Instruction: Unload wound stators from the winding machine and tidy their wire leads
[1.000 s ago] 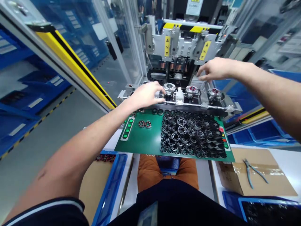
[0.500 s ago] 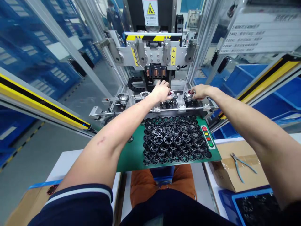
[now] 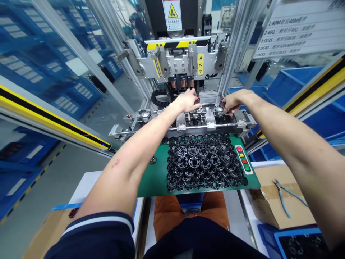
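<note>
Beyond the green tabletop [image 3: 155,178], left hand [image 3: 187,100] and right hand [image 3: 234,101] fingers each clamp a red-topped round part [image 3: 222,101], now raised from its silver metal ring fixture [image 3: 218,111], so apparently unseated, contact being hidden.

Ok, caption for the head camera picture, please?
Left hand and right hand at round metal holders, beyond piled black rings.

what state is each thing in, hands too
left hand: over a fixture, grip unclear
right hand: at a red part, grip unclear
black rings: piled on green panel
cardboard box: taped across
pliers: handles spread, lying on cardboard box
blue bin: holding black parts
</note>
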`<state>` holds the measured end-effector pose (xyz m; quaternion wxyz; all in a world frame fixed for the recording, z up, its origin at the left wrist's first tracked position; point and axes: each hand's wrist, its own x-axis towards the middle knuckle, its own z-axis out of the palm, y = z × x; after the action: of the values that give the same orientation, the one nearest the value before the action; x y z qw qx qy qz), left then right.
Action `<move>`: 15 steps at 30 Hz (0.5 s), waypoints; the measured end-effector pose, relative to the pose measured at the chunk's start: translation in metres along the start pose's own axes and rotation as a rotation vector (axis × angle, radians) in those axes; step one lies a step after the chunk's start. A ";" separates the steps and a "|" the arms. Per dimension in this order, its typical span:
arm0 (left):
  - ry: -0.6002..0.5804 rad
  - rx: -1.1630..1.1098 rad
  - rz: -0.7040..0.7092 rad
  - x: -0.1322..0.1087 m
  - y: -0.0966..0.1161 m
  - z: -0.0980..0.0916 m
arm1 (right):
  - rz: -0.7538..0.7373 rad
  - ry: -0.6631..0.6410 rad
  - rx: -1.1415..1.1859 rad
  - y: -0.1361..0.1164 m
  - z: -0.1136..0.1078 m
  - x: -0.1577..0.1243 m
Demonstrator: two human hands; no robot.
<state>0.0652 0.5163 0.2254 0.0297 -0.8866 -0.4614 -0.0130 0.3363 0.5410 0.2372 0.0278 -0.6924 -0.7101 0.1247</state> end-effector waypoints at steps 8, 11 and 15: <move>0.174 -0.212 0.219 -0.149 -0.038 -0.064 | -0.453 0.001 -0.253 0.005 -0.050 -0.092; 0.010 -0.333 0.150 -0.245 -0.052 -0.045 | -0.781 0.204 -0.083 -0.027 -0.025 -0.200; -0.213 -0.369 -0.085 -0.342 -0.055 0.013 | -0.960 0.255 0.159 -0.112 0.052 -0.327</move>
<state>-0.1761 0.2696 0.1977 -0.1827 -0.8532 -0.4886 -0.0051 0.2291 0.2086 0.2549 0.2214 -0.2933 -0.9277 0.0660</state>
